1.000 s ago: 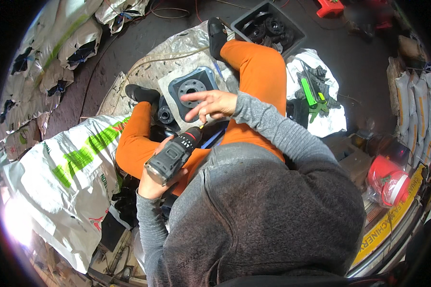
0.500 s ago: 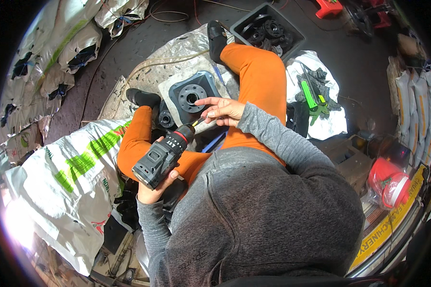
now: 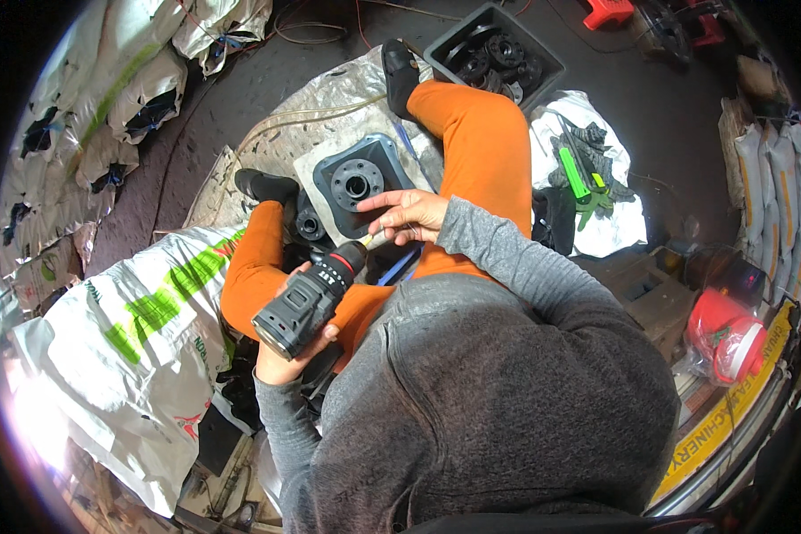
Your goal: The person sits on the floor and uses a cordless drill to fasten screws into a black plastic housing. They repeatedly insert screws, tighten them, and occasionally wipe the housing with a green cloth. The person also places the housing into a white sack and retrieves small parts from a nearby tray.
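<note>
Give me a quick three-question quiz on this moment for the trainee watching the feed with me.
1. True or false: the left hand grips the dark grey cordless drill.
2. What is the right hand doing? A) resting on the orange trouser leg B) pinching the bit at the drill's nose C) lifting the black crate of round parts
3. Fill in: the dark square plate with a round flanged hub lies on a silver-grey sheet between the person's ____.

Key: 1 true; 2 B; 3 legs.
</note>
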The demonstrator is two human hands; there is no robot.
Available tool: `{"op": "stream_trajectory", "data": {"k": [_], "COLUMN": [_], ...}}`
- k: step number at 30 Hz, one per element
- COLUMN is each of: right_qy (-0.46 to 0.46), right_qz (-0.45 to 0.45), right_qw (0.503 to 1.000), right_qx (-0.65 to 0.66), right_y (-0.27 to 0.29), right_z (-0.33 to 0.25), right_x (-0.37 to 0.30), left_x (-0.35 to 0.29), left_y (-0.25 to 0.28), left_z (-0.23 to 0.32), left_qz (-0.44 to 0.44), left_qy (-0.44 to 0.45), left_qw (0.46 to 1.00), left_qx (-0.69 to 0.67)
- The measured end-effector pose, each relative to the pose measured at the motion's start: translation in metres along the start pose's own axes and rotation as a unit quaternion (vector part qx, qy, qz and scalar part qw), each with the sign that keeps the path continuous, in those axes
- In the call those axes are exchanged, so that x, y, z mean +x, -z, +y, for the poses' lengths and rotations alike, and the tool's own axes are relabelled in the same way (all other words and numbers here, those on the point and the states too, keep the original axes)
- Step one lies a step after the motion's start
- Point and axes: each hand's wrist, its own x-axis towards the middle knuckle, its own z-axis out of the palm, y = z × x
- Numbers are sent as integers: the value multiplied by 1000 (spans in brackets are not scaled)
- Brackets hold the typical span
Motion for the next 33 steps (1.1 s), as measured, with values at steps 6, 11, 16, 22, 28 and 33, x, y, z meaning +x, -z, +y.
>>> {"op": "stream_trajectory", "data": {"k": [6,11,16,22,28,33], "right_qy": [23,120,143,101,121,147], "right_qz": [118,411,434,356,247,213], "right_qw": [993,897,844,908,961,965], "right_qx": [-19,-107,-281,-197,-35,31], "right_y": [10,53,85,84,53,26], "right_z": [19,34,29,19,1,-6], "right_x": [7,37,99,104,69,44], "left_x": [8,30,38,13,-21,-37], "left_y": [-3,6,8,5,9,-1], "left_z": [8,2,-5,-13,-16,-28], "left_qz": [-9,85,127,112,123,146], "left_qy": [-12,-36,21,1,-41,-17], "left_qw": [998,984,992,989,986,984], "left_qx": [55,155,9,96,105,102]}}
